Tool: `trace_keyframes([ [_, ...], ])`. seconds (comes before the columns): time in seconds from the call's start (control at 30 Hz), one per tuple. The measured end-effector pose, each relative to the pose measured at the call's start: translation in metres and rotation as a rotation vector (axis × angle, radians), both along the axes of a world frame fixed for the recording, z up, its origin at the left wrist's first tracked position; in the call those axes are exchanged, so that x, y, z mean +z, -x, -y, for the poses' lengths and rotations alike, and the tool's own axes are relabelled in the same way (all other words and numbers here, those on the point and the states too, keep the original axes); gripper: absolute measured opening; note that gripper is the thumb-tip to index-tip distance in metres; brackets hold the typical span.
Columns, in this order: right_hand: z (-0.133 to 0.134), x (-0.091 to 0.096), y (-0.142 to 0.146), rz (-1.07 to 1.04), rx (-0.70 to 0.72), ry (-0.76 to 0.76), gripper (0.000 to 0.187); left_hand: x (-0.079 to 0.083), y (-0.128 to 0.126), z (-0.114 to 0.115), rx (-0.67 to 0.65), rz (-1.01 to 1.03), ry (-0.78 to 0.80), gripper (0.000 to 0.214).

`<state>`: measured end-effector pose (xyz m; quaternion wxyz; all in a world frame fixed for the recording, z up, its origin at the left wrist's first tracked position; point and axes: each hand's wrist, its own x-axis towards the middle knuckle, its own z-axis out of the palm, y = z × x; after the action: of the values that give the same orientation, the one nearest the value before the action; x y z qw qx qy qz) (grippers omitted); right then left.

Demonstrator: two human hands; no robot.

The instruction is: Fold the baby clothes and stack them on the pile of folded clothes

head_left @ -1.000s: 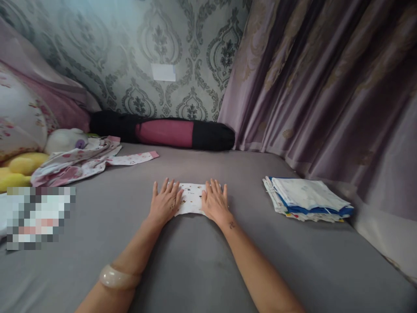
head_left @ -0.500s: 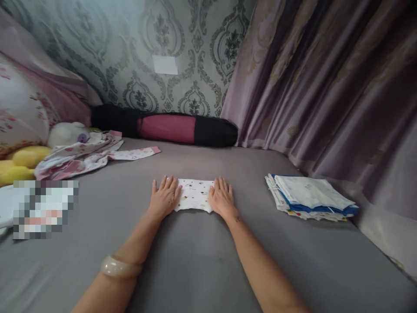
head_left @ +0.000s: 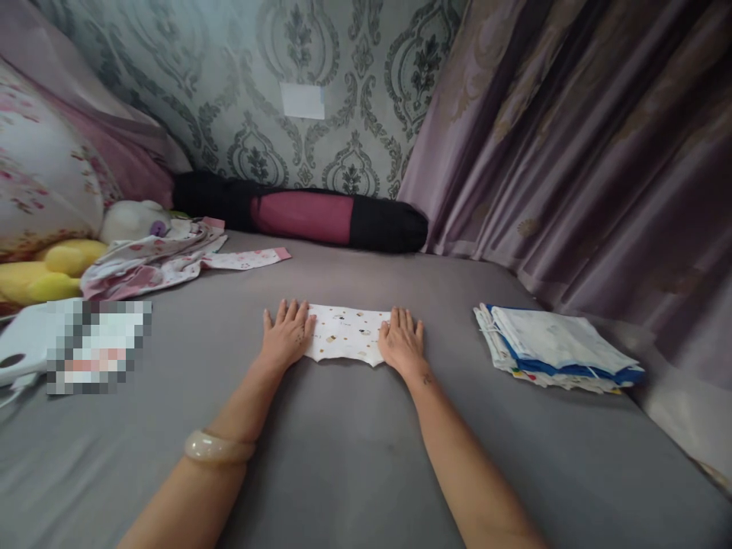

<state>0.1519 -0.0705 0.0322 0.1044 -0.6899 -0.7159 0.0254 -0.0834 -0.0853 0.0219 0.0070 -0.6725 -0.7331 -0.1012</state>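
Note:
A small folded white cloth (head_left: 348, 332) with little dark and gold prints lies flat on the grey bed sheet (head_left: 354, 450). My left hand (head_left: 286, 334) rests palm down on its left end, fingers stretched out. My right hand (head_left: 403, 341) lies flat on its right end, fingers also stretched out. Neither hand grips anything. A pale bangle (head_left: 218, 448) sits on my left forearm.
A stack of folded cloths (head_left: 557, 347) lies to the right near the purple curtain (head_left: 600, 152). A black and maroon bolster (head_left: 309, 213) lies against the patterned wall. At the left are a crumpled pink-print garment (head_left: 165, 258), a white plush toy (head_left: 134, 221), a yellow toy (head_left: 49, 273) and a floral pillow (head_left: 43, 175).
My hands have slid apart along the cloth, the left one leftwards and the right one rightwards, so more of the cloth shows between them. The view has shifted slightly.

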Motion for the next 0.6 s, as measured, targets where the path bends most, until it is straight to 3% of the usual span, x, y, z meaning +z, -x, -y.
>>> trace_keyframes([
  [0.1, 0.002, 0.007, 0.008, 0.017, 0.069, -0.106, 0.057, 0.009, -0.008, 0.002, -0.03, -0.038, -0.183, 0.057],
  [0.2, 0.006, 0.01, 0.019, -0.004, 0.213, -0.109, 0.057, 0.016, -0.02, 0.005, -0.205, -0.067, -0.297, 0.056],
  [0.3, 0.008, 0.005, 0.028, -0.019, 0.275, -0.036, 0.058, 0.013, -0.03, 0.007, -0.326, -0.064, -0.183, 0.056],
  [0.4, 0.008, -0.001, 0.03, -0.024, 0.272, 0.005, 0.059, 0.007, -0.031, 0.006, -0.327, -0.062, -0.079, 0.057],
  [0.6, 0.008, -0.002, 0.028, -0.028, 0.268, 0.015, 0.058, 0.005, -0.029, 0.006, -0.327, -0.067, -0.039, 0.058],
])
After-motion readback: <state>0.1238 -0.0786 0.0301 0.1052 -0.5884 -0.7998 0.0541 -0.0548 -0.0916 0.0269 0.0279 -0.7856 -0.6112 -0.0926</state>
